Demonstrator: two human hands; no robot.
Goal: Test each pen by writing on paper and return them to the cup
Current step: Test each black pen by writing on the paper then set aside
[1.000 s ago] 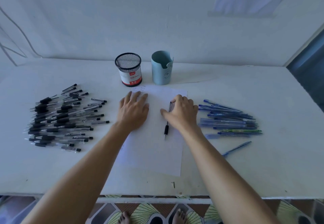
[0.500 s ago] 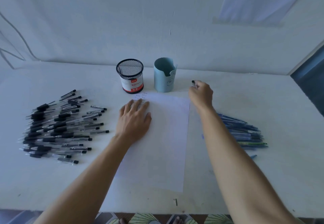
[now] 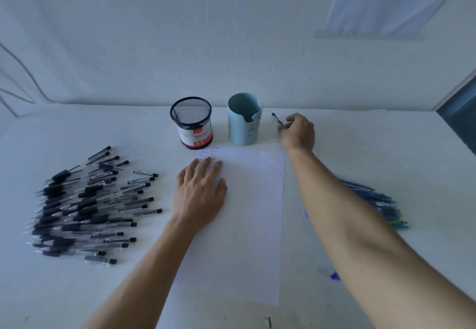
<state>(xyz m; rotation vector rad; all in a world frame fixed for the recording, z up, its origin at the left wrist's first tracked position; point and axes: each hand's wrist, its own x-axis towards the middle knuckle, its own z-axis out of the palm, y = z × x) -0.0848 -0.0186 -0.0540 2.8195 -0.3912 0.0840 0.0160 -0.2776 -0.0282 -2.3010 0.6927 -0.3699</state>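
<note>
Right hand [image 3: 297,131] pinches a pen [image 3: 277,120] just right of the blue cup [image 3: 244,122], which stands beside the black mesh cup [image 3: 191,125]; left hand [image 3: 199,192] lies flat, fingers straight, on the paper [image 3: 244,238] on the tabletop [image 3: 365,148]

mesh cup [image 3: 191,122]: black wire, white label with red bands
plain cup [image 3: 244,122]: pale blue, thin dark line drawing
paper [image 3: 247,220]: white, faint small writing at the top
left pens [image 3: 85,205]: clear barrels, black grips and caps
right pens [image 3: 381,205]: blue, one green
held pen [image 3: 277,119]: dark
table [image 3: 386,148]: white
</note>
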